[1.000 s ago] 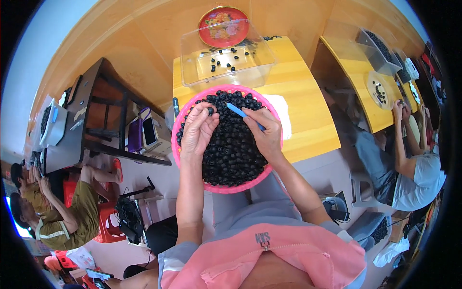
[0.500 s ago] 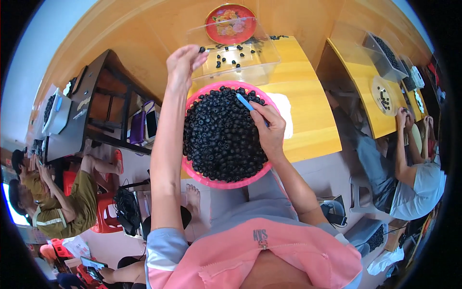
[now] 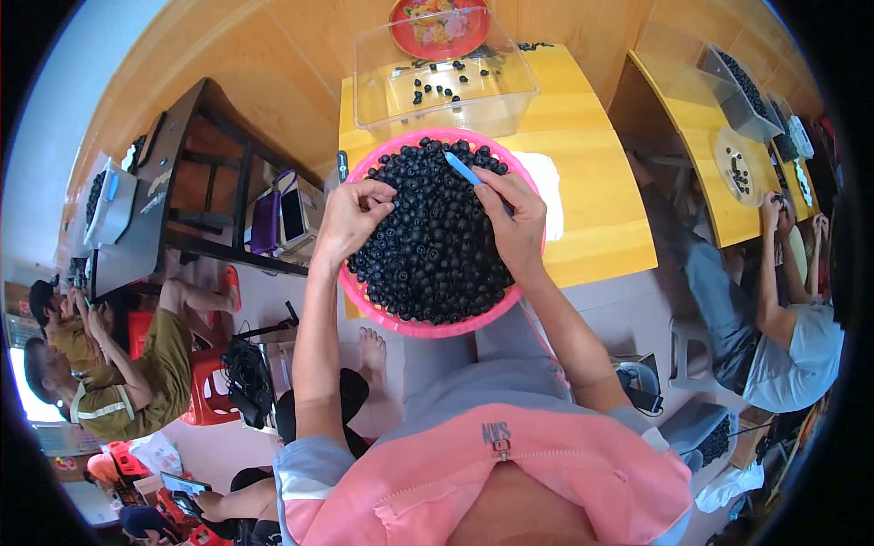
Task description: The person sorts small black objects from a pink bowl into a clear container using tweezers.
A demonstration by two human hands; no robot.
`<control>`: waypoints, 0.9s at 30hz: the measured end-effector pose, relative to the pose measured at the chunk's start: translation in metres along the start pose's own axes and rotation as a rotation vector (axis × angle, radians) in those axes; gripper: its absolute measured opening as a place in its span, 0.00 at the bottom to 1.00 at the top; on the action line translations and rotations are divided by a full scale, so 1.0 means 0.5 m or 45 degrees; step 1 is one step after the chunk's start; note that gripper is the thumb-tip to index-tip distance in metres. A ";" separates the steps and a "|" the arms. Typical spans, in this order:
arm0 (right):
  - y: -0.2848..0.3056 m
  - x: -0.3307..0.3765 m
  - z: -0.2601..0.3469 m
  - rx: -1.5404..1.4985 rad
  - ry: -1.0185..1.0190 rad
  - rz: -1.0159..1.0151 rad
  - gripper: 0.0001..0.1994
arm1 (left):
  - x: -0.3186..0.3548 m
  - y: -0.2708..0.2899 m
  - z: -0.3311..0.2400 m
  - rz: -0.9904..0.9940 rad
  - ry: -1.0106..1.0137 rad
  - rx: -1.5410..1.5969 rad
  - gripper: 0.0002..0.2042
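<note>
A pink round basin (image 3: 443,328) heaped with small round black pieces (image 3: 428,246), several showing a hole, sits in front of me above my lap. At the heap's left side, my left hand (image 3: 355,217) has its fingers bent together among the pieces; whatever is between the fingertips is hidden. My right hand (image 3: 519,218) grips a slim blue pen-like tool (image 3: 464,170) over the right part of the heap. Its pale tip points up and left, above the pieces.
Beyond the basin, a clear plastic box (image 3: 501,114) with several black pieces stands on the yellow table (image 3: 596,196). Behind it is a red flowered tray (image 3: 437,41). A white cloth (image 3: 549,196) lies right of the basin. People sit at tables on both sides.
My left hand has come down from the clear box, where it held a black piece, to the heap's left side. That piece no longer shows in the hand. The right hand keeps the blue tool.
</note>
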State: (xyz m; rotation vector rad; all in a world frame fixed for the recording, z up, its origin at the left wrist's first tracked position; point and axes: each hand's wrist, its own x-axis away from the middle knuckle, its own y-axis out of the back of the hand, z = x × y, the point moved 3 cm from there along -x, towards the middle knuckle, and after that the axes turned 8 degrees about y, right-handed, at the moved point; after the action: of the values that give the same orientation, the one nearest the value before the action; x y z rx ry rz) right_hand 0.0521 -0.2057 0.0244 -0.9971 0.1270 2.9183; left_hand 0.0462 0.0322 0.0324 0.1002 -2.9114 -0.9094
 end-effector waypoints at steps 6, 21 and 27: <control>-0.008 0.005 0.006 0.005 -0.008 0.012 0.10 | 0.014 -0.020 -0.026 -0.071 -0.085 -0.271 0.10; -0.006 0.004 0.008 0.051 0.027 0.010 0.10 | -0.026 -0.048 -0.019 0.502 0.066 1.639 0.11; -0.006 0.007 0.012 0.027 -0.030 0.057 0.10 | -0.032 -0.091 -0.009 0.568 0.042 1.815 0.09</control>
State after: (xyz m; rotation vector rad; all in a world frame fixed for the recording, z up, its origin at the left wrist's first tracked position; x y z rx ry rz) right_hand 0.0460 -0.2019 0.0269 -0.9693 0.1810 2.9617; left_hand 0.0641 -0.0064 0.0092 -0.4044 -2.6767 1.2188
